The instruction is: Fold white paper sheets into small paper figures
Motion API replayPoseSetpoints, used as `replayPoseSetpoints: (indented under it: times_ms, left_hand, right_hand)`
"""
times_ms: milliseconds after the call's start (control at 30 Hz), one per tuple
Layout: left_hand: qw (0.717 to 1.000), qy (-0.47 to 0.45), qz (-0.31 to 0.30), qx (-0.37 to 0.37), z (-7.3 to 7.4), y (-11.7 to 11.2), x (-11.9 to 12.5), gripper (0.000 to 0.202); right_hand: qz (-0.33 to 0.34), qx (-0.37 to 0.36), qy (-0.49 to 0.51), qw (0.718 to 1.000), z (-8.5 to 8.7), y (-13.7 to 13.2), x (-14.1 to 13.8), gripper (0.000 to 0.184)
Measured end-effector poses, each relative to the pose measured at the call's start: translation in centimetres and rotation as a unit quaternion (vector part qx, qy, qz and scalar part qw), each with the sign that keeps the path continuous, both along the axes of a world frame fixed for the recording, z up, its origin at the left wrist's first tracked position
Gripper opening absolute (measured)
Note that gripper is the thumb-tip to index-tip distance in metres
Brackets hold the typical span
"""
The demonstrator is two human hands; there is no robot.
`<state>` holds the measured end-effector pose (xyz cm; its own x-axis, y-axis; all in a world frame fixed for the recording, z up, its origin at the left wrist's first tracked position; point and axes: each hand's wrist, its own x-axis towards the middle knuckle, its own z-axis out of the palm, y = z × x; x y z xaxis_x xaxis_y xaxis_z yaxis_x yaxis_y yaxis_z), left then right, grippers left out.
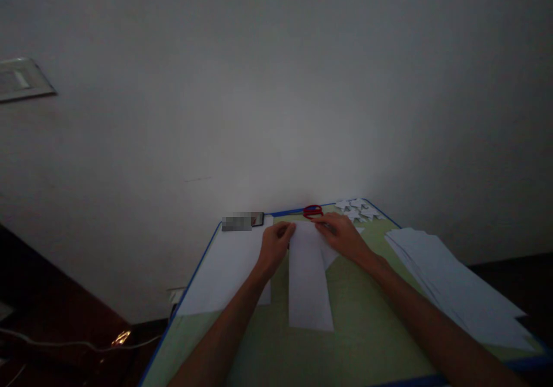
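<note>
A long white paper strip (307, 283) hangs or lies toward me, its far end between my two hands. My left hand (276, 243) pinches the strip's far left corner between thumb and fingers. At the far right corner, my right hand (339, 234) is closed in a pinch on the same strip. Partly behind the strip and under my right hand is another piece of white paper (330, 256). Just beyond my right hand lie scissors (313, 209) with red handles.
The green table (345, 329) has a blue edge against the wall. White sheets (220, 277) lie at left, with a dark phone-like object (258, 219) at their far end. A paper stack (449, 283) is at right; several paper cutouts (358, 209) lie at the far right corner.
</note>
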<state>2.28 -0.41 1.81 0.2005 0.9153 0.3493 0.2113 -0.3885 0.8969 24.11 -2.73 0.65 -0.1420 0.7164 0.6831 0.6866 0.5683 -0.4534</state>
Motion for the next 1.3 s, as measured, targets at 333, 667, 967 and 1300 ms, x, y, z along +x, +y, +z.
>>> replayPoseSetpoints:
  times_ms: [333,667,967,1300]
  left_hand:
    - [0.998,0.047,0.006,0.041,-0.5,-1.5,1.4,0.024]
    - [0.998,0.047,-0.024,0.021,-0.7,-1.5,1.5,0.026]
    - [0.997,0.048,-0.054,-0.001,-0.4,-2.0,1.8,0.027]
    - [0.994,0.07,-0.068,-0.04,0.4,-2.4,1.6,0.027]
  right_hand:
    - [0.065,-0.059,-0.005,0.996,-0.2,-0.5,-1.1,0.024]
    - [0.057,-0.071,0.011,0.996,0.4,-0.7,-1.1,0.021]
    - [0.073,-0.05,0.015,0.996,0.2,-0.7,-1.5,0.015]
    - [0.013,-0.01,-0.055,0.998,0.7,-1.5,-2.2,0.014]
